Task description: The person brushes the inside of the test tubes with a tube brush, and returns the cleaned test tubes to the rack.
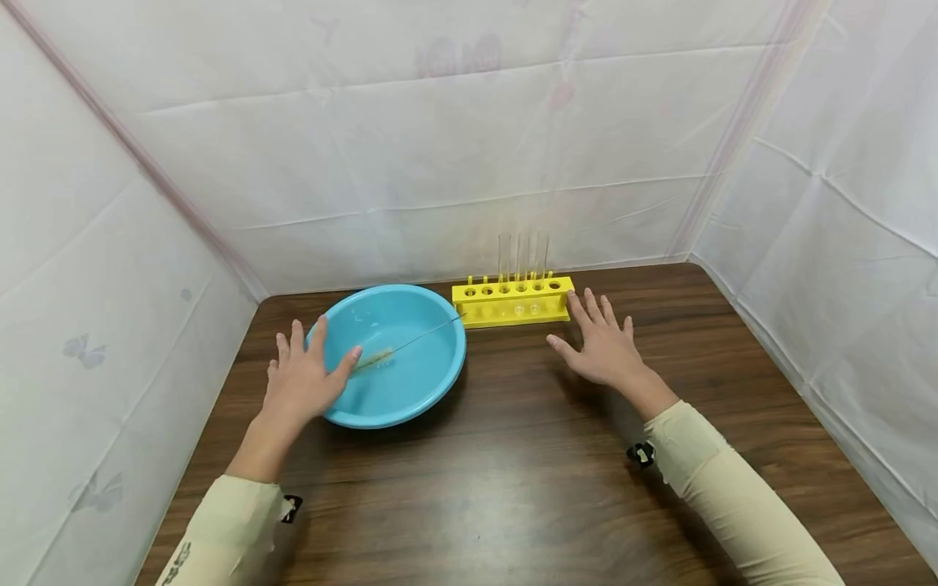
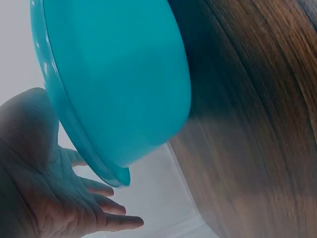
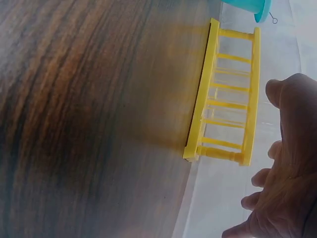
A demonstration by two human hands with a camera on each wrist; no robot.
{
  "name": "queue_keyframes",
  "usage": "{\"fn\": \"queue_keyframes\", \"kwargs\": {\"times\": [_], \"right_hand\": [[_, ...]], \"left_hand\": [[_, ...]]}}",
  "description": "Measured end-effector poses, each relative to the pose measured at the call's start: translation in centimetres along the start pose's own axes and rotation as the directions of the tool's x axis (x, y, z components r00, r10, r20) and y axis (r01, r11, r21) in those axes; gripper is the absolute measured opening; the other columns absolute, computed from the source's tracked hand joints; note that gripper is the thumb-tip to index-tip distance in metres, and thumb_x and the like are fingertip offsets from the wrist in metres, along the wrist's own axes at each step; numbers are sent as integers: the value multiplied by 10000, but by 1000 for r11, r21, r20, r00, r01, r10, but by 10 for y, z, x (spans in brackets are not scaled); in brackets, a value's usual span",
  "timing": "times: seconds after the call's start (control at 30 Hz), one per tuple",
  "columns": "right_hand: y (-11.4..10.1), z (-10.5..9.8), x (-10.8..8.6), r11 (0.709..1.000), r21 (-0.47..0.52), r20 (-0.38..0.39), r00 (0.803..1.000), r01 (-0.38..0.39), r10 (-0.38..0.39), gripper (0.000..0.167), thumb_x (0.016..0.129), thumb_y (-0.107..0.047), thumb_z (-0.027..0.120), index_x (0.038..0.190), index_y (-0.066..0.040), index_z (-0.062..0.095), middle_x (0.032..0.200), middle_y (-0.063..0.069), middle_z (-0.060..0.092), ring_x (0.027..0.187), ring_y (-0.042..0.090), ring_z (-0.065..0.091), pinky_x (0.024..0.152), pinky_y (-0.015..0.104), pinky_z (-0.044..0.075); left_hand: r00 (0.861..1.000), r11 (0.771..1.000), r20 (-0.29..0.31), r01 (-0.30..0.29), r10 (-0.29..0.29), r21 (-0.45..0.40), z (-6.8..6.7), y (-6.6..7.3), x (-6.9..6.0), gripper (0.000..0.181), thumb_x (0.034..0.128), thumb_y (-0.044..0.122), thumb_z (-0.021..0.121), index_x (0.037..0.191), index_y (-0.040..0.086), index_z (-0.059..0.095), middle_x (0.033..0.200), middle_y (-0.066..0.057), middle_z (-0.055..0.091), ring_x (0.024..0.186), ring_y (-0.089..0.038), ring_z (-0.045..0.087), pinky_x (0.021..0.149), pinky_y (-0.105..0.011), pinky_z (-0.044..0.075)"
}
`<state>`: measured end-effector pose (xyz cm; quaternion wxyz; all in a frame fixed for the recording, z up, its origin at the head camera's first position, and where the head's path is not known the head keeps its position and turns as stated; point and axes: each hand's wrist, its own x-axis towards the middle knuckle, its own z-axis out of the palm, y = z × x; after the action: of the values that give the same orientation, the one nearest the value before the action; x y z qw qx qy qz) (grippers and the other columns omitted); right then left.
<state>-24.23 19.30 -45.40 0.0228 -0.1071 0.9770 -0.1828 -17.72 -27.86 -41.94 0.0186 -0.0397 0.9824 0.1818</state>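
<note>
A round blue basin stands on the left of the table; a thin wire-handled brush lies in it, its wire end over the right rim. My left hand is spread at the basin's left rim, fingers straight; in the left wrist view the hand is beside the rim of the basin. A yellow rack at the back holds three clear test tubes upright. My right hand, fingers spread, hovers just right of the rack. The right wrist view shows that hand near the rack.
The brown wooden table has white patterned sheeting behind it and on both sides. Dark bands or straps show at both wrists, by the pale sleeves.
</note>
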Motion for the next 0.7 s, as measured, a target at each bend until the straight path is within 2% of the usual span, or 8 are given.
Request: {"fn": "queue_keyframes", "kwargs": {"times": [0.2, 0.37, 0.47, 0.57, 0.7], "right_hand": [[-1, 1, 1, 999, -8, -8, 999, 36, -36, 910, 1060, -701, 443, 1743, -242, 54, 1819, 155, 4, 1675, 480, 46, 1260, 802, 139], [1, 1, 2, 999, -1, -30, 998, 51, -51, 892, 1072, -662, 463, 1742, -240, 53, 1814, 184, 42, 1676, 474, 62, 1276, 764, 178], [1, 1, 2, 998, 6, -44, 997, 56, -56, 898, 1073, -647, 475, 1741, -222, 51, 1809, 199, 64, 1675, 471, 78, 1289, 735, 198], [-1, 3, 3, 997, 13, -48, 996, 71, -71, 905, 1074, -653, 466, 1740, -203, 50, 1804, 214, 79, 1667, 485, 102, 1297, 712, 208], [-1, 4, 6, 997, 25, -47, 996, 74, -73, 916, 1072, -656, 467, 1740, -197, 39, 1803, 216, 78, 1665, 485, 112, 1301, 695, 220]], "left_hand": [[998, 998, 6, 61, -61, -23, 1, -12, 9, 1001, 1069, 655, 468, 1719, 41, 17, 1728, -407, -17, 1551, -693, 114, 1174, -843, 250], [995, 993, 24, 100, -99, -58, 2, -18, 18, 946, 1074, 462, 601, 1714, 24, 59, 1644, -449, 220, 1462, -664, 331, 1155, -773, 367], [992, 988, 44, 122, -118, -95, 3, -18, 22, 902, 1094, 382, 587, 1709, 5, 45, 1602, -448, 312, 1446, -635, 382, 1154, -742, 393], [989, 985, 48, 141, -137, -96, 3, -20, 24, 835, 1119, 325, 532, 1705, -7, 40, 1605, -443, 341, 1449, -632, 400, 1141, -735, 416], [987, 982, 34, 160, -157, -100, 3, -23, 26, 749, 1118, 224, 462, 1713, 26, 52, 1598, -431, 374, 1315, -600, 555, 963, -660, 546]]}}
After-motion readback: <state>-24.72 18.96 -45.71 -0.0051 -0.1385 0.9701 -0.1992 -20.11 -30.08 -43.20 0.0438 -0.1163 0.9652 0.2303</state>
